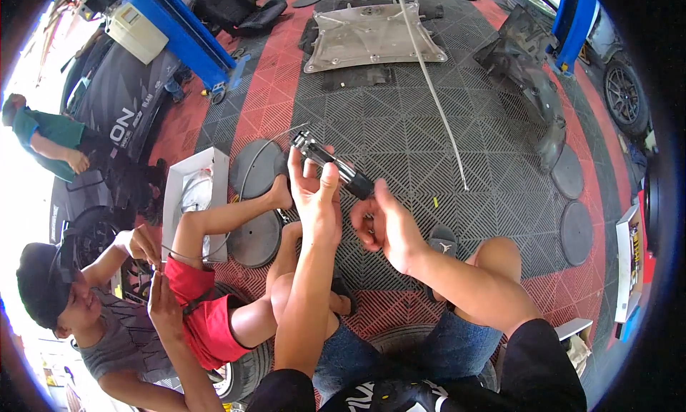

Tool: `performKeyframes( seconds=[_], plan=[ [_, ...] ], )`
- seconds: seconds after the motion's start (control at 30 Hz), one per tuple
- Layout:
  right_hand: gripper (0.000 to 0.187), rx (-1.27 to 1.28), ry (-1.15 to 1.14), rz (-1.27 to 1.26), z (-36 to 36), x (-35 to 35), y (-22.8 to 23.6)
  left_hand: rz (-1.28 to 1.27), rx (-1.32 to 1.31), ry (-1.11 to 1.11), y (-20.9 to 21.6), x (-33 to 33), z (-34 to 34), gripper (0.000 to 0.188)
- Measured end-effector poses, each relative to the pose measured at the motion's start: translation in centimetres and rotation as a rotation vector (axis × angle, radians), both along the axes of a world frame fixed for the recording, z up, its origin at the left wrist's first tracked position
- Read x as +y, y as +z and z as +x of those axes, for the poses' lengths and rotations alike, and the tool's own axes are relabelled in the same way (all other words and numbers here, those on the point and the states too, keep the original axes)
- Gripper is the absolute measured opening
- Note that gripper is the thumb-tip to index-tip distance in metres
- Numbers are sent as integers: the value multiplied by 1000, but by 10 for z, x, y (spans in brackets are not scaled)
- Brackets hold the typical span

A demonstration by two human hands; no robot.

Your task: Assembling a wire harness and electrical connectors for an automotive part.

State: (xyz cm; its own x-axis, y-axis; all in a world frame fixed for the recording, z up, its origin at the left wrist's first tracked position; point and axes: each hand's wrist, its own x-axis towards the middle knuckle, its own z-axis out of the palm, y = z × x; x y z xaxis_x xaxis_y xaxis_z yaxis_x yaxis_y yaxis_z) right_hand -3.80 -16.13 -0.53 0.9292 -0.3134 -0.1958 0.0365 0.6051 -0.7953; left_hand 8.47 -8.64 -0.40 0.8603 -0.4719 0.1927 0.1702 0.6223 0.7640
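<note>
In front of me, a black and silver cylindrical part (336, 165) with a jointed metal end is held up at a tilt. My left hand (316, 201) is closed around its middle, the thumb along its side. At its black lower end is my right hand (386, 230), thumb raised and fingers loosely curled apart; whether the thumb touches the part I cannot tell. A thin grey hose (246, 172) curves from near the part's upper end toward the person (107, 326) seated at my left, who pinches something small with both hands.
An open white box (171, 205) stands beside the seated person, near round grey pads (254, 244). A metal panel (375, 37) and a long thin rod (436, 90) lie ahead. Blue lift posts (182, 37) rise on both sides. Another person (53, 137) stands at far left.
</note>
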Motion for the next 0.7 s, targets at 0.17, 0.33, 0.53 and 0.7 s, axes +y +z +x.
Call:
performKeyframes(
  seconds=[0.17,0.33,0.53,0.7],
  plan=[
    [75,-38,194,223,-1,-6,-7,14,-7,-21,6,-1,-6,78],
    [59,90,-88,-5,3,10,12,11,-39,-6,6,-1,-3,79],
    [73,-89,202,232,0,-21,-8,58,-43,6,5,-3,-6,81],
    [66,155,62,194,2,-8,22,76,-78,22,5,0,-3,83]
  ],
)
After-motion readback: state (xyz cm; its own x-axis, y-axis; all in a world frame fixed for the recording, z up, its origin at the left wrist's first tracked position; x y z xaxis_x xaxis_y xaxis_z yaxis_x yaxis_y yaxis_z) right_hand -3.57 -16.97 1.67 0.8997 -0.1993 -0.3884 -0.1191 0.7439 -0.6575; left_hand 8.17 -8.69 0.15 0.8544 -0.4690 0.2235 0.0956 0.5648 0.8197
